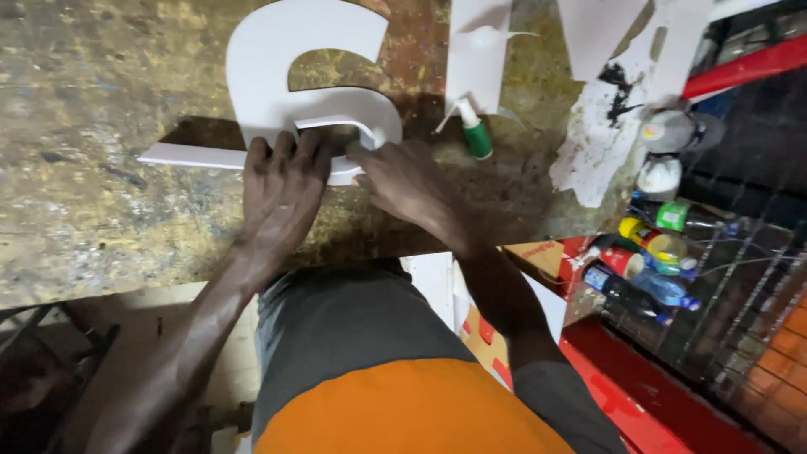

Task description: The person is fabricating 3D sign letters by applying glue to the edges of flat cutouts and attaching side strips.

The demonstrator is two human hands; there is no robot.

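Orange-and-grey shirt (pixel 403 395) nearest the lens; both hands are beyond it on the workbench (pixel 92 168). Left hand (pixel 282 189) lies flat, fingers spread, pinning the white strip (pixel 193 155), long axis left-right. Right hand (pixel 403 181) pinches the strip's curled end against the white cut-out shape (pixel 277 67), just beyond the fingertips.

Lighting: moderate, diffuse, apparently from above and ahead. White cut-out shape (pixel 311 76) is the brightest area, near overexposed, little surface detail. Counter (pixel 92 126) evenly lit, mottled, no hard glare. Dark soft shadow under both hands. Lower left corner very dim. Bottles (pixel 647 261) at right slightly soft. Mild wide-angle stretching toward edges.
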